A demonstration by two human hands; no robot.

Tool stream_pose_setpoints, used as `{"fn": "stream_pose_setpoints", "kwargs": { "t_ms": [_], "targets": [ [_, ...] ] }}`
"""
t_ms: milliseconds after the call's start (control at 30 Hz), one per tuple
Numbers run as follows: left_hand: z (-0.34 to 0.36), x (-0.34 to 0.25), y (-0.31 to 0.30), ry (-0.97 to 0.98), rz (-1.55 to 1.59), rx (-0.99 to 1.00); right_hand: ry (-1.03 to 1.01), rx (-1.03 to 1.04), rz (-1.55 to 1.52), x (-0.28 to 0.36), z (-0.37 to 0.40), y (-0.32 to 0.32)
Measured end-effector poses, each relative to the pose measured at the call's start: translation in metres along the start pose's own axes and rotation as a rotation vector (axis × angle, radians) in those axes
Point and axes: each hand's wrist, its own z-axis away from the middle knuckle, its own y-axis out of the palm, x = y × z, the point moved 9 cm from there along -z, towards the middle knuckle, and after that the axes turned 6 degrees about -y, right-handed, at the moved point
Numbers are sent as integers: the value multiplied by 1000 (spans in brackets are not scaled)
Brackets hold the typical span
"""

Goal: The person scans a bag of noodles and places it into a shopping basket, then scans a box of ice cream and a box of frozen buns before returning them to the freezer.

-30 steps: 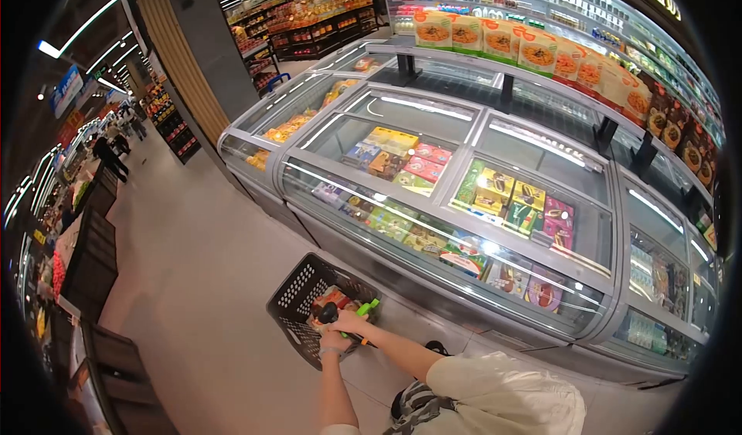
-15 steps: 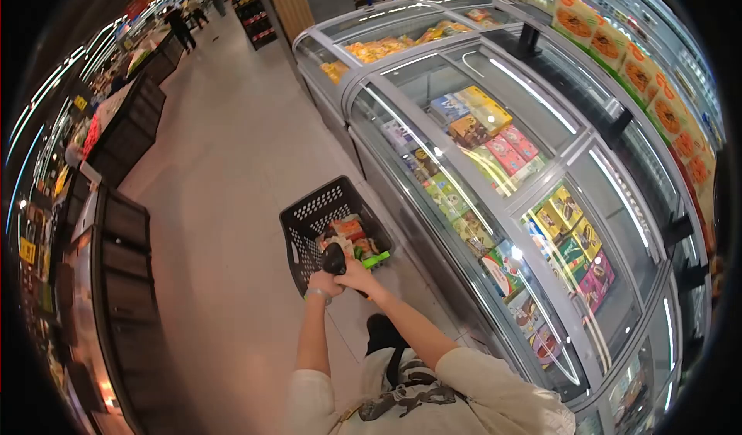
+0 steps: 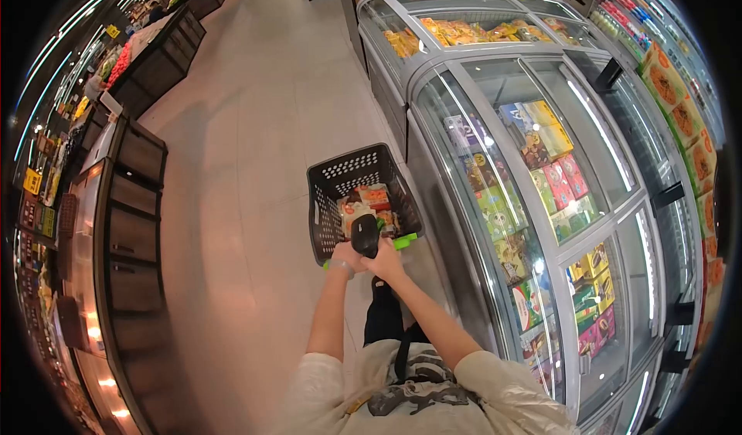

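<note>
A black rolling shopping basket [image 3: 325, 174] with perforated sides stands on the floor in front of me. Several packaged goods [image 3: 375, 197] in white, red and orange wrapping lie inside it. The basket's black pull handle [image 3: 365, 234] rises toward me at its near side. My left hand [image 3: 348, 257] is closed at this handle from the left, and my right hand [image 3: 383, 260] closes on it from the right. The handle hides part of the fingers. Bright green parts [image 3: 404, 241] show at the basket's near rim.
Along my right runs a glass-topped freezer [image 3: 479, 242] with boxed goods [image 3: 558, 184] and yellow packs inside. Dark wooden counters [image 3: 137, 219] line the left, with a produce stand [image 3: 158, 60] farther up. Tiled aisle floor [image 3: 247, 126] stretches ahead between them. A person's legs show at the far top.
The view has tilted down and turned left, so basket and freezer sit farther right in the picture. Both hands remain on the handle; the freezer slides nearer past my right.
</note>
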Motion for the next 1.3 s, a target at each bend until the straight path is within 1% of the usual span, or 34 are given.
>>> {"fn": "stream_pose_setpoints", "kwargs": {
  "t_ms": [67,133,167,233,267,367,433,533,667,767,833,967,1067,1167,1267,1300],
  "targets": [
    [-21,11,-3,19,-7,-22,-12,-13,8,6,-23,-2],
    [-36,16,-20,-22,6,-8,1,-29,-3,18,-43,-6],
    [-42,20,-26,-45,12,6,37,-22,17,12,-53,-1],
    [-57,24,-34,9,-9,9,107,-14,59,-2,-73,7],
    [-67,24,-41,41,-20,3,108,0,64,-5,-84,11],
    [-97,38,-44,19,-79,64,121,29,64,-4,-114,13],
    [-111,41,-57,23,-93,57,153,34,31,-2,-131,14],
    [-129,49,-67,20,-108,68,136,16,21,2,-157,17],
    [-154,61,-70,54,-75,27,155,-6,-1,5,-181,17],
    [-162,61,-81,32,-111,124,160,-8,27,-6,-198,23],
    [-170,65,-83,33,-107,124,163,2,33,-5,-206,25],
    [-183,70,-96,44,-45,59,183,31,2,-15,-224,33],
    [-197,76,-95,28,-138,117,198,25,-36,-14,-243,32],
    [-204,79,-102,33,-159,114,250,-5,-51,-18,-246,36],
    [-219,83,-105,67,-96,33,196,-30,-3,-11,-257,35],
    [-219,80,-110,74,-70,32,209,-45,20,-8,-259,33]
  ]
}}
